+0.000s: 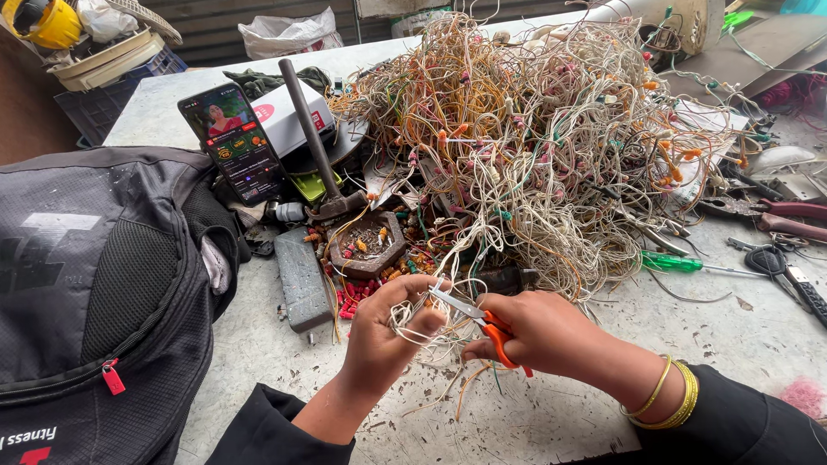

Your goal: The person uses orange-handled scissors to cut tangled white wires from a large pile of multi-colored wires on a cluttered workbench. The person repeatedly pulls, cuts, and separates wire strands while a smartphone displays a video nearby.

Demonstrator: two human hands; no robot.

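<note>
Scratched grey worktable (758, 344), corrugated metal wall (207, 26), flat daylight

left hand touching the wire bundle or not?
Touching. The head view shows the left hand with its fingers curled around a bunch of pale wires, no gap, while the right hand holds orange-handled scissors at them.

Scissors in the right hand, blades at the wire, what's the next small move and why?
Probably close the scissors in the right hand: the blades look open around the thin white wire that the left hand pinches taut, so a snip should cut it.
</note>
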